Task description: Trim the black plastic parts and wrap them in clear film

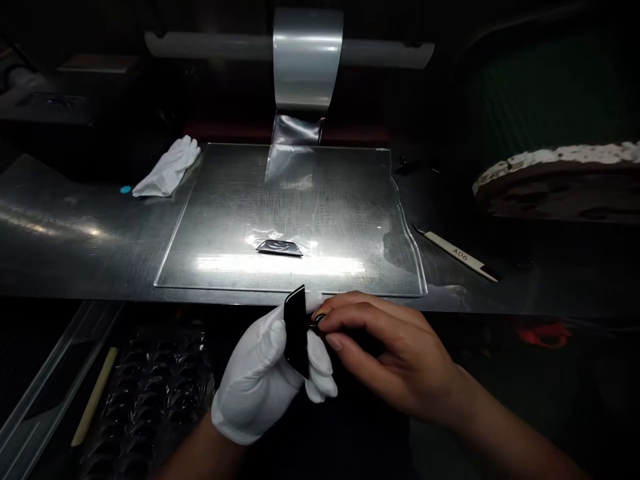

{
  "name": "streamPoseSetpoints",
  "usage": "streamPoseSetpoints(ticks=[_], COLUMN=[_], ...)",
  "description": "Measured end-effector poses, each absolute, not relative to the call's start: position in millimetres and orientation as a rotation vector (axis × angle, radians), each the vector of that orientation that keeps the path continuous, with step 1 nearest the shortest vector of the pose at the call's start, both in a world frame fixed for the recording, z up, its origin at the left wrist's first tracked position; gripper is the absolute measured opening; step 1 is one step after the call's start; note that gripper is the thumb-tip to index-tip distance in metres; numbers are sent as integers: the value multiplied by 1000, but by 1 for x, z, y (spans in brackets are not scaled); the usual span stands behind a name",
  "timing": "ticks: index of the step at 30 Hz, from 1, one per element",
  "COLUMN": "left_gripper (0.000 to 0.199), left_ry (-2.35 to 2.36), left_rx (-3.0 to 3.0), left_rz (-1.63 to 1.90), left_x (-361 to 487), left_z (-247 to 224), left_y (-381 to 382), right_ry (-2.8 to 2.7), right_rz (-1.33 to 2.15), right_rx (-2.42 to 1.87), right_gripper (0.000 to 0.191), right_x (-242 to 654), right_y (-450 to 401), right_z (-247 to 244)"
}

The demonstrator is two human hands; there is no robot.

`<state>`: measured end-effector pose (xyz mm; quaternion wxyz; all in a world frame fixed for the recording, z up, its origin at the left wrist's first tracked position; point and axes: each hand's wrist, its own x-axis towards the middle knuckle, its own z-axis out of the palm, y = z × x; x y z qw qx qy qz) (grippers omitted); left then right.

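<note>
My left hand (260,370), in a white glove, grips a glossy black flat piece (296,333) between thumb and fingers. The piece stands nearly upright, just off the front edge of the bench. My bare right hand (385,347) is closed at its right side, with the index finger and thumb near a small dark shiny thing (319,319). What this small thing is, and whether it touches the black piece, I cannot tell. Beyond my hands, a similar black piece (280,248) with clear film about it lies on a clear plate (350,207).
A roll of clear film (307,60) hangs at the back, its end on the plate. A white glove (167,167) lies left, a pale-handled knife-like tool marked A06 (457,253) right. Below left stands a moulded black tray (150,393). A round object with a white rim (560,157) stands right.
</note>
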<state>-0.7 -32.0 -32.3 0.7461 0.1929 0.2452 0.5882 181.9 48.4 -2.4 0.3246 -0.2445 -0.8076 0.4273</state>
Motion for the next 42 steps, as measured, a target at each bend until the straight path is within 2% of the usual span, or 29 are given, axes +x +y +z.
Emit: streamPoseSetpoints(ticks=[9,17,19,23,30,32,36,39,42], left_gripper=[49,46,52,75,86,81,68,47,39], left_ry=[561,516,502,468,547,643,648,586,539], left_rx=[362,332,316,195,63,0,18,147,220], left_rz=[1244,1240,1216,1115,1037,1017,1079,1182,1207], left_x=[11,14,14,15,18,18,17,15,13], left_z=[-39,-42,-44,-48,-42,-42,-42,-43,-46], left_y=[-35,-35,-35,-35,-41,-42,-44,-47,-49], right_ry=[-1487,-1310,-1255,-1168,-1182,-1416,-1935,-2068,-2102], right_rz=[1831,2122,2125,2089,1920,1633,1011,906,867], right_rx=[-1069,-1050,-1024,-966,-994,-950,-599,-490,-470], right_gripper=[16,22,21,16,12,6,28,29,29], right_x=[184,186,186,185,183,185,194,200,202], right_y=[39,45,44,42,39,39,43,46,45], right_z=[-10,-15,-16,-17,-26,-28,-31,-33,-35])
